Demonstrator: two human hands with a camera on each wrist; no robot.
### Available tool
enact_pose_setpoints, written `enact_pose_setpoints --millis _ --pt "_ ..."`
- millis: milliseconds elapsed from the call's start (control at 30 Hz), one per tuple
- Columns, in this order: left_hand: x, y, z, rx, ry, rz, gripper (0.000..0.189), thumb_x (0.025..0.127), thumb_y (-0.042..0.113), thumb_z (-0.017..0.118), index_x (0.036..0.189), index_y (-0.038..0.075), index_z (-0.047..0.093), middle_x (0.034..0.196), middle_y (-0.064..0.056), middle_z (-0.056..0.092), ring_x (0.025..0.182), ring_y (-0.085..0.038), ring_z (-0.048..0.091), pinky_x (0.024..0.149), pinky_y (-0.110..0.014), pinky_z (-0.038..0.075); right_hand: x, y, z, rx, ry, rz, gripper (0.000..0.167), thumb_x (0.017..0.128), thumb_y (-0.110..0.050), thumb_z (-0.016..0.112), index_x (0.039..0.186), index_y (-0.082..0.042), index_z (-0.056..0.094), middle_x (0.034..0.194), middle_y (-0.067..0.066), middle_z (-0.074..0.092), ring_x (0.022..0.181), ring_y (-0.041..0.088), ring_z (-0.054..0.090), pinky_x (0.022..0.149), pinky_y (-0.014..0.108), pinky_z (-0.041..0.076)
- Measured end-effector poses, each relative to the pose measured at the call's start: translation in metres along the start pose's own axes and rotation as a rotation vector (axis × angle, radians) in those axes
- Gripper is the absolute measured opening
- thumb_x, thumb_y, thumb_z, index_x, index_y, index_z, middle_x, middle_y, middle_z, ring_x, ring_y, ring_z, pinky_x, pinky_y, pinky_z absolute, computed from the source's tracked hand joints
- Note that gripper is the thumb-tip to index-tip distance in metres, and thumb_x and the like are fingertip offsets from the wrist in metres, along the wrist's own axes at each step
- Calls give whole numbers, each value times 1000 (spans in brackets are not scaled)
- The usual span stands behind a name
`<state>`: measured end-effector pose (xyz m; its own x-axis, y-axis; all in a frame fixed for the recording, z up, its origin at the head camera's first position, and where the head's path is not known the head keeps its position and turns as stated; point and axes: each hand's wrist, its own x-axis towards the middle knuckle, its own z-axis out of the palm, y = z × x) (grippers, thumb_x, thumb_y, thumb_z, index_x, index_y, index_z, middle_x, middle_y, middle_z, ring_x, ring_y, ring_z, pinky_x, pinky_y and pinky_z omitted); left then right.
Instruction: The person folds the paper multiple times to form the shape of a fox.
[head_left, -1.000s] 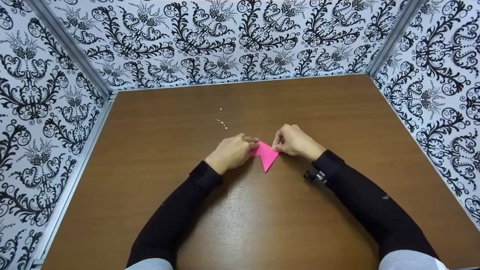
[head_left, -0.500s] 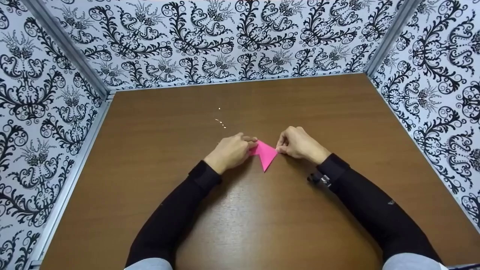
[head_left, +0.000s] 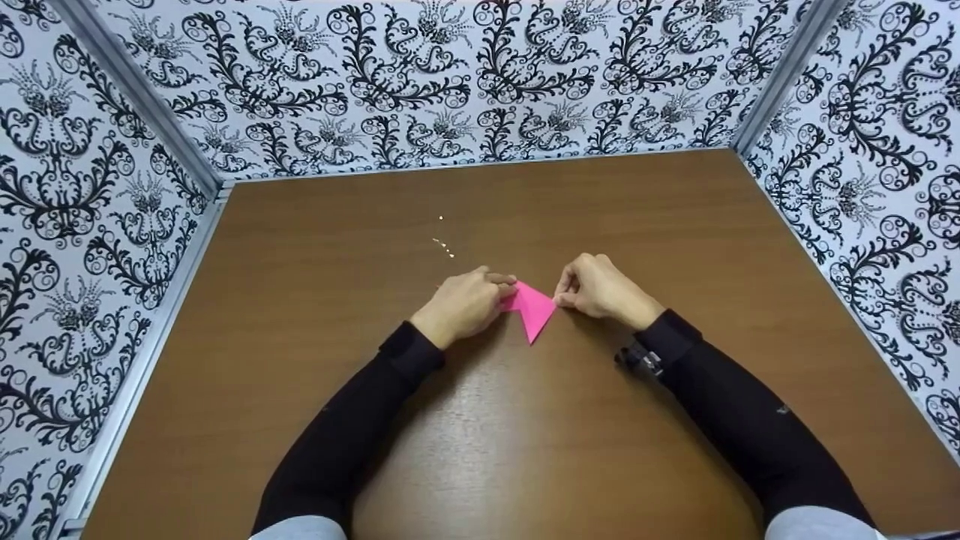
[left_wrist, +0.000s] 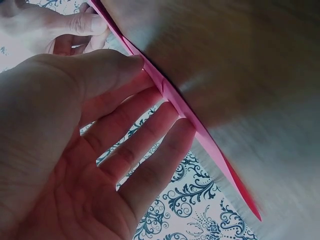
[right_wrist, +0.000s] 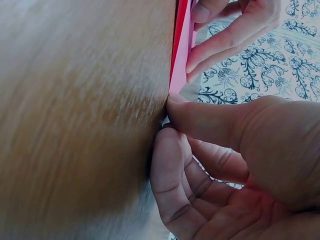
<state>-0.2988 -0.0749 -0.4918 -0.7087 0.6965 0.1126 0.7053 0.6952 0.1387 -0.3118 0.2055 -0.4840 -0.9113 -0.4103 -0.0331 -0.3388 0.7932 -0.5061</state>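
A folded piece of pink paper [head_left: 535, 309] lies on the brown table, with pointed corners at its right and near side. My left hand [head_left: 466, 301] covers its left part. In the left wrist view, the thumb and nearly straight fingers of that hand press down on the pink paper [left_wrist: 197, 127]. My right hand [head_left: 598, 289] is at the right corner, fingers curled. The right wrist view shows the thumb and forefinger of this right hand [right_wrist: 225, 160] pinching at the tip of the pink paper [right_wrist: 179, 75]. The paper's left end is hidden under the left hand.
Small pale specks [head_left: 445, 247] lie on the wooden table [head_left: 337, 240] beyond the left hand. Walls with a black-and-white scroll pattern [head_left: 420, 82] and grey metal rails enclose the table at the back and sides.
My right hand has shifted slightly right, its thumb sliding from on top of the paper out to the right corner. The left hand and the paper stay in place.
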Motion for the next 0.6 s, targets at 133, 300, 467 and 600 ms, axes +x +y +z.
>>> enact_pose_setpoints --millis 133,300,467,600 --pt "0 0 0 -2 2 -3 34 113 14 71 144 12 83 158 -5 77 132 -37 76 106 -54 70 0 -1 0 8 -9 18 7 103 -12 87 97 -13 91 95 5 87 85 17 72 79 31 58" --pt "0 1 -1 -3 -4 -12 34 113 13 71 145 11 83 159 -5 76 133 -37 76 106 -55 70 0 -1 0 19 -1 26 7 103 -13 88 96 -14 91 94 4 86 85 18 73 79 31 57" --pt "0 1 -2 8 -8 -20 35 113 13 71 146 12 83 160 -3 76 132 -37 75 103 -56 71 1 -3 0 9 26 -3 9 100 -12 90 92 -14 91 90 2 85 83 18 72 79 32 57" --pt "-1 1 0 19 -4 -22 34 114 17 73 146 14 83 159 -2 77 130 -39 76 99 -57 72 1 -6 1 -2 50 -32 9 99 -10 90 91 -14 91 86 1 85 80 17 71 79 33 56"
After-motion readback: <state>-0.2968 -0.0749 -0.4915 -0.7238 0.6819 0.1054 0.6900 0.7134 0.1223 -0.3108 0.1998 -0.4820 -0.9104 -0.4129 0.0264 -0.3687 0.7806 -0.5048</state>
